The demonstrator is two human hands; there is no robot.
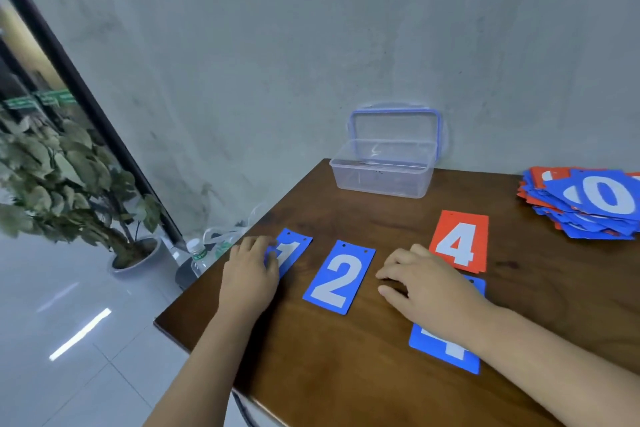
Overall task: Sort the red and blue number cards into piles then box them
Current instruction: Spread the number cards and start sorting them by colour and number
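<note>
Four number cards lie on the dark wooden table [346, 374]. My left hand [251, 270] rests on the blue 1 card [294, 248] near the table's left edge, fingers bent over its near end. A blue 2 card [340, 277] lies flat between my hands. My right hand [420, 282] rests with loosely curled fingers on the table beside a blue 4 card [446, 350], which my wrist partly covers. Just behind that hand lies a red 4 card [459, 241]. An untidy heap of red and blue cards [585, 203] sits at the far right.
A clear plastic box [381, 175] stands open at the back against the grey wall, its blue-rimmed lid [394, 125] leaning behind it. Left of the table are water bottles [199, 255] on the floor and a potted plant [69, 177].
</note>
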